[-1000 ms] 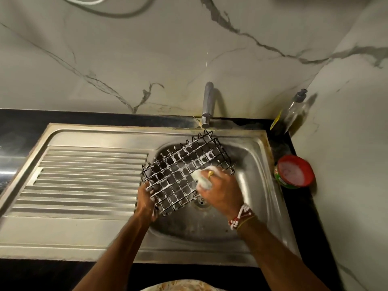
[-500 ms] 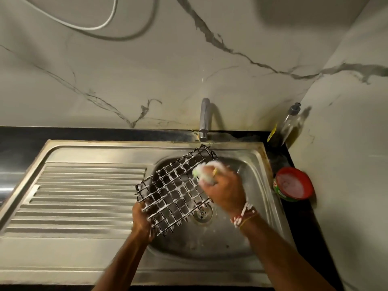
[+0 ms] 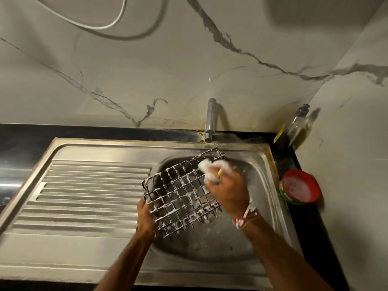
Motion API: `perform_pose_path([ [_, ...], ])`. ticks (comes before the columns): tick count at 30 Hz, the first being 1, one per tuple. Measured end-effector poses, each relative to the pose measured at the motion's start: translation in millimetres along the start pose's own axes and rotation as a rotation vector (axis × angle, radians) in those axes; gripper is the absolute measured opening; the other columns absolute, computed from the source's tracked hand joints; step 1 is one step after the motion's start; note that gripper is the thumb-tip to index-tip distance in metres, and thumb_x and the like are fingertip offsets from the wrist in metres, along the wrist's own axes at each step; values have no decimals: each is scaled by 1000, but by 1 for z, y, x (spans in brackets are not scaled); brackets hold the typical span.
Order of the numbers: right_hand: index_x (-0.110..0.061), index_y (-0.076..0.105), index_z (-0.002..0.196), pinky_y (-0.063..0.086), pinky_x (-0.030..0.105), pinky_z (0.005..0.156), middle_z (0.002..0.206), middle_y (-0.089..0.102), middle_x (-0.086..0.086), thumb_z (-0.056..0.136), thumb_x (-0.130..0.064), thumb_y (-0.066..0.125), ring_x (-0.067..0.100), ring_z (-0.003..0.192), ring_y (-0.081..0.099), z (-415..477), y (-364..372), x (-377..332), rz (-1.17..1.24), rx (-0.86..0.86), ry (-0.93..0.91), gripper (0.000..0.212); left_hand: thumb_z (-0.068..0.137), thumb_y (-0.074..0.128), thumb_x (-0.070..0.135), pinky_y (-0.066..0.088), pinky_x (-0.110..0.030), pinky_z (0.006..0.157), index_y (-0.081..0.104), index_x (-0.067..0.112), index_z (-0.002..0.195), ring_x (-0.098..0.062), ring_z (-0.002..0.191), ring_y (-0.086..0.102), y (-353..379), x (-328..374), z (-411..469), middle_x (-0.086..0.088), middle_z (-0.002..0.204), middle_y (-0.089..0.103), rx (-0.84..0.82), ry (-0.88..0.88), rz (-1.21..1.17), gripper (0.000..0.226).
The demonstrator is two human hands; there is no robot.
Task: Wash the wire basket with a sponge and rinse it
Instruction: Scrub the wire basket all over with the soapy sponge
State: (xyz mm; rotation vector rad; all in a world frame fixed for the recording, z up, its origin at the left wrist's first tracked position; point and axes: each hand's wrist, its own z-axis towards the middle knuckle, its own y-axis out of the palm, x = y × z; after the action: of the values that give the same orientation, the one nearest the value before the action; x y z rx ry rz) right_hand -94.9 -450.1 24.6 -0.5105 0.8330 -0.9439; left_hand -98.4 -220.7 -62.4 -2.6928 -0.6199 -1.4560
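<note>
We look down at a steel sink point(image 3: 88, 267). Two bare forearms reach up from the bottom of the frame. Left of centre, our left hand point(image 3: 147, 220) grips the lower left corner of the basket point(image 3: 180, 194), fingers curled round its wires. The basket is held tilted above the basin, at the centre of the frame, its black grid streaked with white foam. Part of the drain point(image 3: 209, 218) shows through it. At the basket's upper right, our right hand point(image 3: 230, 191) closes round a foamy sponge point(image 3: 204, 165) and presses it on the wires. A ribbed drainboard point(image 3: 90, 190) fills the left of the frame. At the right edge of the sink sits a red tub point(image 3: 300, 186) of white paste. Above the basin a tap point(image 3: 210, 120) rises, with a pump bottle point(image 3: 298, 124) in the corner to its right. A white cable point(image 3: 100, 25) loops across the marble wall at the upper left.
</note>
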Motion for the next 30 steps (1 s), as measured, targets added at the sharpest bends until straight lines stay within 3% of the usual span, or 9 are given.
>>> perform_pose_path([
  [3,-8,70,92,56,26,53,94,68,10,73,-9,75,21,64,64,33,-15,10,-100,60,157,19,96,47,5,57,-37,49,57,-3,116,-34,72,63,5,5,-4,-17,87,65,-15,128,27,23],
  [6,-9,71,95,56,26,50,96,69,10,78,-17,68,18,59,64,24,-6,-8,-74,-83,137,19,92,47,-6,57,-31,48,66,14,91,-17,56,65,10,12,-7,2,65,68,-52,280,2,28],
  [8,-9,72,98,56,24,52,94,70,10,79,-19,69,16,61,64,18,-7,-15,33,-158,185,22,82,55,2,53,-25,46,69,23,74,-10,50,60,9,17,-8,6,57,63,-90,369,28,27],
  [10,-10,71,100,53,18,48,83,70,4,78,-19,72,12,58,62,29,-19,-7,177,-97,344,23,72,57,11,50,-22,47,69,26,66,-7,49,55,5,19,-8,9,56,59,-103,430,39,20],
  [13,-17,69,104,45,13,46,80,70,-3,80,-25,71,7,60,61,50,-30,15,99,5,510,25,65,62,18,46,-22,52,67,27,67,-6,54,51,0,19,-3,14,59,57,-152,516,62,10],
  [18,-10,72,95,48,20,61,85,73,7,77,-29,72,16,71,66,59,-20,8,-90,-136,502,27,67,49,-2,43,-19,52,66,30,72,-3,56,49,-2,22,0,16,62,58,-219,648,124,37],
  [22,-10,72,85,51,27,63,83,72,9,75,-28,70,23,76,68,66,-22,-1,-232,-188,360,20,73,47,-3,36,-19,51,61,33,69,3,55,40,-8,27,2,20,59,51,-213,698,136,39],
  [26,-11,68,89,54,30,68,92,69,8,83,-22,60,22,84,66,69,-16,-18,-338,-348,260,16,71,47,-5,40,-10,55,62,31,76,8,57,47,0,35,-5,23,62,57,-230,789,148,40],
  [30,-11,66,89,56,33,69,89,67,8,86,-22,58,24,83,66,66,-3,-46,-240,-406,139,13,73,49,-3,44,-8,61,60,12,86,10,63,54,14,34,-9,24,69,64,-273,832,226,23],
])
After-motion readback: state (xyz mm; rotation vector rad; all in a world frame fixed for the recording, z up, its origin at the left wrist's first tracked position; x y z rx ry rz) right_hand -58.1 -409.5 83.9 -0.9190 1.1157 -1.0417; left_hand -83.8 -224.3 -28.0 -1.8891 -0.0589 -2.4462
